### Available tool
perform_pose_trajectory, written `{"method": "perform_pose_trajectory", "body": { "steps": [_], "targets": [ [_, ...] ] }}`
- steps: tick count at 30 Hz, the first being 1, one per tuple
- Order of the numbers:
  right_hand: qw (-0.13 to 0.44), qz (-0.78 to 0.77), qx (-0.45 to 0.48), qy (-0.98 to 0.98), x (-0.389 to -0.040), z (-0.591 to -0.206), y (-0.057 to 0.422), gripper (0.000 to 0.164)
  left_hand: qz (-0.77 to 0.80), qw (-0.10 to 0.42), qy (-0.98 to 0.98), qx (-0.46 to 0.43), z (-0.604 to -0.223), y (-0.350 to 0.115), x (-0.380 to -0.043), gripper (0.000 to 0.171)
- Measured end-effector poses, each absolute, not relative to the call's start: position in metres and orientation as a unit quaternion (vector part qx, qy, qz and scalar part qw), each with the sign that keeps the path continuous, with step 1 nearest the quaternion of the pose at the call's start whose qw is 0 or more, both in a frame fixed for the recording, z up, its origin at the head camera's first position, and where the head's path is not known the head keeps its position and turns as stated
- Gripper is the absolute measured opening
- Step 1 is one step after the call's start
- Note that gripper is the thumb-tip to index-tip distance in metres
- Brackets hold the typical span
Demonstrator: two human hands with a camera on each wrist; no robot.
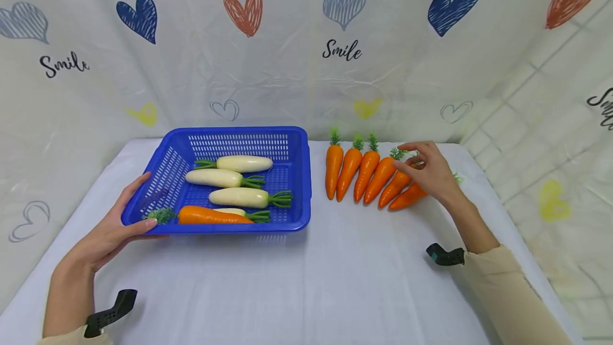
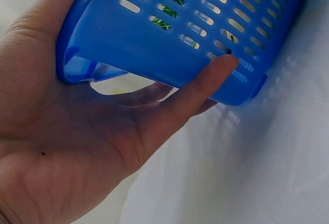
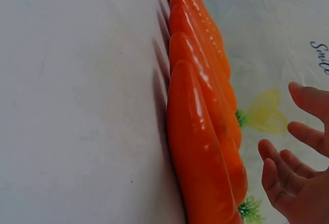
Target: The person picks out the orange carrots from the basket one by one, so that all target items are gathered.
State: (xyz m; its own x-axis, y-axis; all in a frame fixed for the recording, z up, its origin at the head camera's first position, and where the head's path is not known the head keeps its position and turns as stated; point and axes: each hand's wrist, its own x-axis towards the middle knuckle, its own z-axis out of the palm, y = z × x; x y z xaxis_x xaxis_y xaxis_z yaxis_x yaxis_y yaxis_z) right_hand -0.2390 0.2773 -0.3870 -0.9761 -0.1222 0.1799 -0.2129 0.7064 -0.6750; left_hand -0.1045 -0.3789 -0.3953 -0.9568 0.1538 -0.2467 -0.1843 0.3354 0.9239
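My left hand (image 1: 112,228) grips the left end of a blue plastic basket (image 1: 306,174), thumb over the front rim and the other fingers along its left side. In the left wrist view one finger lies against the slotted wall (image 2: 154,44). Inside the basket are several white radishes (image 1: 244,163) with green stems and one carrot (image 1: 210,215), its leafy top by my thumb. My right hand (image 1: 428,169) hovers over the right end of a row of carrots (image 1: 351,166), fingers apart and loosely bent, nothing between them. It hides part of the rightmost carrots (image 3: 198,147).
A white cloth (image 1: 354,281) covers the table. Behind it hangs a pale curtain (image 1: 287,68) printed with hearts and "Smile". The carrots fan out right of the basket, leafy tops toward the curtain. A black camera mount (image 1: 445,254) sits on my right wrist, another (image 1: 112,313) on my left.
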Motion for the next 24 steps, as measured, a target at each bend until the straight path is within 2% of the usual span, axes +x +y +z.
{"method": "perform_pose_trajectory", "body": {
  "steps": [24],
  "targets": [
    [-0.009,0.443,0.161,-0.882,-0.242,-0.372,0.220,0.044,0.575,0.148,0.805,-0.010,-0.395,-0.379,-0.103,0.097]
  ]
}}
